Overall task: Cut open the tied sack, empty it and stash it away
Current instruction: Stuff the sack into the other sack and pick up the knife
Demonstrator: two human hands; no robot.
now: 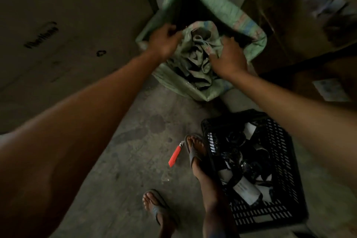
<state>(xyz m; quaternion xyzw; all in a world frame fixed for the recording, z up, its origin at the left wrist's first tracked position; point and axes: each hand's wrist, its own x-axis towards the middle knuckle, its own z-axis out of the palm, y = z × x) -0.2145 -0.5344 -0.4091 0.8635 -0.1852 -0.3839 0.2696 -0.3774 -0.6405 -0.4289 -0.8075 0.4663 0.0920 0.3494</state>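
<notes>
A large green woven sack [218, 6] stands open on the concrete floor ahead of me. Inside its mouth lies a crumpled green sack [197, 58], bunched into folds. My left hand [164, 41] grips the crumpled sack at its upper left edge. My right hand [229, 58] presses down on its right side with fingers curled into the cloth. A red box cutter [174, 155] lies on the floor near my foot, apart from both hands. A black plastic crate [286, 160] beside my right leg holds dark wrapped packets with white labels.
A big cardboard box [58, 35] fills the left side. More cardboard boxes [280, 15] and blurred items stand at the right, close behind the open sack. My feet in sandals [195, 150] stand on bare concrete between the crate and the left box.
</notes>
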